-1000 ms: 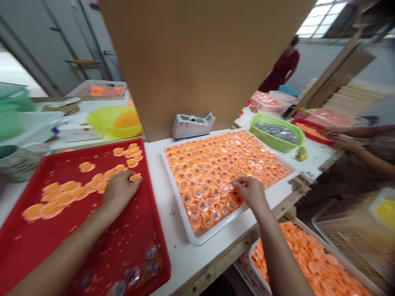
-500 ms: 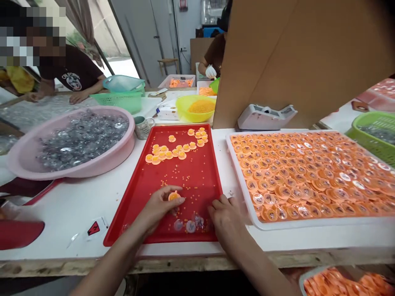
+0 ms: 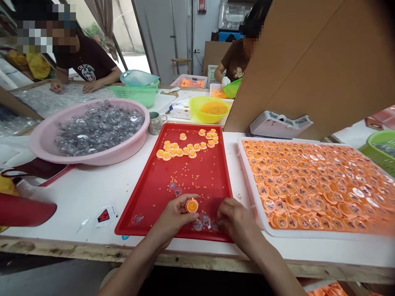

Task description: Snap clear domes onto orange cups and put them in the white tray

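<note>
One flat red plastic tray (image 3: pixel 145 205) lies before me, and at its near edge my left hand (image 3: pixel 174 216) pinches a small round orange cup (image 3: pixel 191 205) while my right hand (image 3: pixel 236 218) curls over tiny clear lids (image 3: pixel 205 223), grip unclear.

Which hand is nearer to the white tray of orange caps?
Right. The right hand rests on the red tray's near corner, just beside the white tray; the left hand, holding an orange cup, is farther left.
</note>
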The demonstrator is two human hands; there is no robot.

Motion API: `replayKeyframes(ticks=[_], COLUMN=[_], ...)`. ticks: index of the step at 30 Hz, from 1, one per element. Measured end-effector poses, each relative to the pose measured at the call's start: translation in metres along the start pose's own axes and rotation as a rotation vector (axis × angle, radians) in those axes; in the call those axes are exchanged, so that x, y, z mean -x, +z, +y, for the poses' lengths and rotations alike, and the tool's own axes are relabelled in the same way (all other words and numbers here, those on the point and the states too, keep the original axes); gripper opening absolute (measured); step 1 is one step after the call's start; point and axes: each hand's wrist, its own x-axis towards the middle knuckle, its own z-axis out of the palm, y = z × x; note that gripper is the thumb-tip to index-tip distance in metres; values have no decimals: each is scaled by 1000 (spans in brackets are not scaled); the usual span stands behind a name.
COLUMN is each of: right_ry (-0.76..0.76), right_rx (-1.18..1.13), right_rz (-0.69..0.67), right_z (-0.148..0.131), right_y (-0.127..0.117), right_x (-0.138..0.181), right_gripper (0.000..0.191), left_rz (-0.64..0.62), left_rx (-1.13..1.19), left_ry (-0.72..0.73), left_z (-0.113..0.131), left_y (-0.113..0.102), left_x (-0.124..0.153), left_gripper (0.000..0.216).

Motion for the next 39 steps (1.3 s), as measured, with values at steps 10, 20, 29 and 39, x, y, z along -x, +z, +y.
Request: replayKeyframes(ticks=[10,20,29,39], right_ry=[279,297,41,101], right_rx=[-905,-919,-545,-603], right_rz=[-10,126,112,374], right_z=[-9,1,-7,-25], right_y=[-8,-7,-12,13], right_x=[9,12,7,32], right_gripper=[16,11,12,6], left_rz=[-128,-179,-303,-187], left_rx=[34,43,-75,-62], left_ry=[-68,-63,-15,208], left_z=[4,4,0,1], left_y=[21,29,37,41], left_x=[4,5,2,13], left_gripper=[33,39,29,24])
